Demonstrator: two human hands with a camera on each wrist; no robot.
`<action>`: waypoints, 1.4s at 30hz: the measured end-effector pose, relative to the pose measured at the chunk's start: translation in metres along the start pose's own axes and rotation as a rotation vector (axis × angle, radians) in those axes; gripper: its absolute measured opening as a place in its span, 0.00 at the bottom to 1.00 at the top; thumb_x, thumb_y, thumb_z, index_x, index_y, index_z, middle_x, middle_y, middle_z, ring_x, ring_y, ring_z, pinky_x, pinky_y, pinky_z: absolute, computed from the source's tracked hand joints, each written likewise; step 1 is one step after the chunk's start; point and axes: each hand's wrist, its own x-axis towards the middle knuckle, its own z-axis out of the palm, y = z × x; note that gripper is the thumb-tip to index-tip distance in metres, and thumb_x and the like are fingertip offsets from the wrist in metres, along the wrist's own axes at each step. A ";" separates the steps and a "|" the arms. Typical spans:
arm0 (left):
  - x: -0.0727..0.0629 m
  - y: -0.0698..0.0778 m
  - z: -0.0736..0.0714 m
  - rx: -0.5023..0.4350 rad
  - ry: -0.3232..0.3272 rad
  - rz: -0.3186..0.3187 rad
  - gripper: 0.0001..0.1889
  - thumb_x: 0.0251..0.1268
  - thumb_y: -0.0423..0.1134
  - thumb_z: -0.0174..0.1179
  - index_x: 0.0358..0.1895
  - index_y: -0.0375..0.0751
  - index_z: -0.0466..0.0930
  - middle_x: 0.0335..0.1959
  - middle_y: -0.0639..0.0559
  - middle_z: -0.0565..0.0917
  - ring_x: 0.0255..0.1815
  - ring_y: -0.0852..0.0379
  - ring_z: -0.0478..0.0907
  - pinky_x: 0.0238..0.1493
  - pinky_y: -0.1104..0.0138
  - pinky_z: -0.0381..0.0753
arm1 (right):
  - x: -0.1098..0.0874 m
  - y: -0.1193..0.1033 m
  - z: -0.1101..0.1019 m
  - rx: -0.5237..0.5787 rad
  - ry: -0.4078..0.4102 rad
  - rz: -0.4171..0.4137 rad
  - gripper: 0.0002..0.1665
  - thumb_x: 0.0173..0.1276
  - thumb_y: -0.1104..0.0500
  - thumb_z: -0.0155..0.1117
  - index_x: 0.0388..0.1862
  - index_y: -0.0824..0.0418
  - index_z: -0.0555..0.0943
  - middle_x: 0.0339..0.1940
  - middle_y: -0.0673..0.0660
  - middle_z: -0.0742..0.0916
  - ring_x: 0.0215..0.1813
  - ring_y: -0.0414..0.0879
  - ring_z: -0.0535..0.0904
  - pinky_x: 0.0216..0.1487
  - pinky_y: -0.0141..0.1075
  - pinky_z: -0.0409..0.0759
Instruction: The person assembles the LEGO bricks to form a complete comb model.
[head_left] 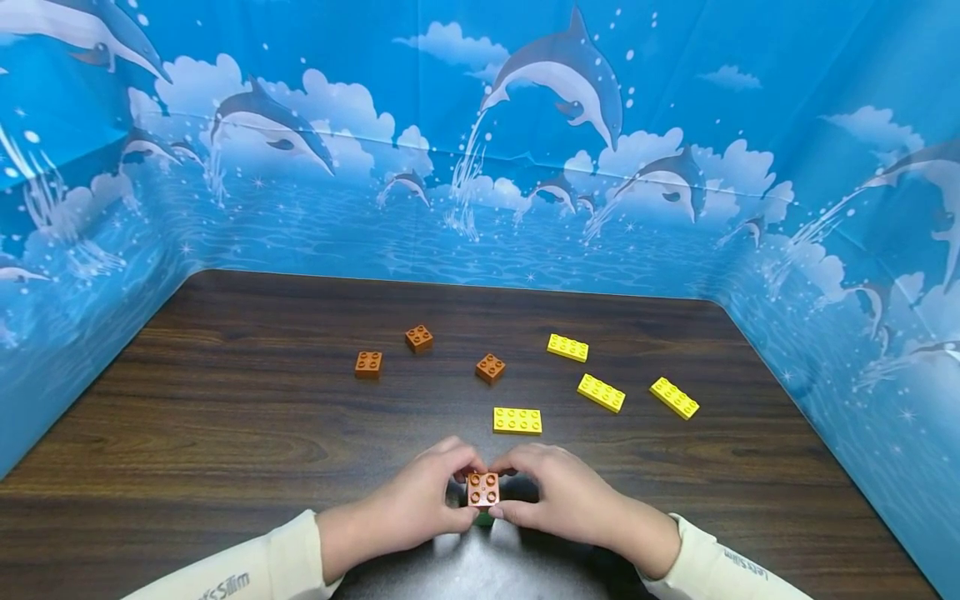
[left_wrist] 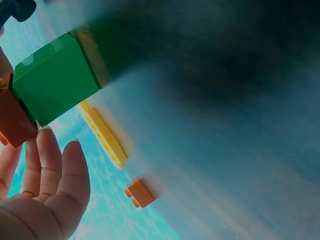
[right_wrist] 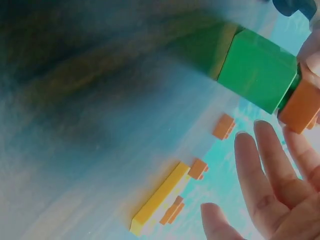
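You worked at the near side of a dark wood tabletop [head_left: 262, 467], with a blue dolphin backdrop [head_left: 322, 242] rising behind it. The step in hand looked to be stacking: setting a small brick on top of a block. As I judged it, the next move called for squaring the two pieces and pressing straight down evenly from both sides, since a lopsided push could have tipped the stack.

Your left hand [head_left: 438, 492] and right hand [head_left: 558, 490] came in from opposite sides, each pinching the orange brick [head_left: 483, 489] between thumb and fingers; neither had let go. Directly beneath the brick was the green block [right_wrist: 257, 72], glossy, plain-sided and taller than it; from the head view only a sliver showed.

Four yellow plates [head_left: 517, 421], each studded in two rows of four, lay ahead of you, mostly toward the right. Three loose orange bricks [head_left: 368, 365] were scattered ahead, from left to middle, none touching another.

The brick in your grasp was squarish and shiny, its four round studs facing up. In the right wrist view a narrow dark seam ran between it and the block, so I could not tell whether it was fully seated.
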 end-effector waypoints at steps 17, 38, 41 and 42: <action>-0.001 -0.002 0.001 -0.008 0.025 0.020 0.15 0.45 0.31 0.70 0.37 0.48 0.77 0.35 0.61 0.74 0.39 0.59 0.75 0.43 0.66 0.76 | -0.002 -0.004 0.002 0.050 -0.004 0.048 0.13 0.63 0.50 0.69 0.44 0.53 0.81 0.41 0.45 0.86 0.46 0.36 0.80 0.47 0.36 0.79; 0.005 -0.005 -0.003 -0.046 -0.052 -0.023 0.13 0.48 0.31 0.71 0.35 0.47 0.78 0.36 0.60 0.76 0.40 0.62 0.75 0.43 0.66 0.75 | 0.000 -0.008 0.001 -0.072 0.013 0.008 0.13 0.62 0.50 0.70 0.42 0.54 0.81 0.40 0.45 0.86 0.44 0.37 0.81 0.45 0.38 0.79; 0.005 -0.006 -0.004 -0.061 -0.059 -0.023 0.13 0.47 0.31 0.71 0.35 0.46 0.78 0.35 0.59 0.76 0.40 0.63 0.75 0.43 0.66 0.75 | 0.001 -0.008 0.000 -0.067 0.006 0.010 0.13 0.62 0.50 0.69 0.43 0.53 0.81 0.40 0.45 0.86 0.44 0.37 0.81 0.45 0.37 0.79; 0.005 -0.006 -0.004 -0.064 -0.060 -0.021 0.13 0.47 0.31 0.72 0.35 0.45 0.78 0.35 0.59 0.76 0.39 0.62 0.75 0.43 0.66 0.75 | 0.001 -0.008 0.000 -0.065 0.005 0.009 0.13 0.62 0.50 0.69 0.43 0.53 0.81 0.40 0.45 0.86 0.44 0.37 0.81 0.45 0.37 0.79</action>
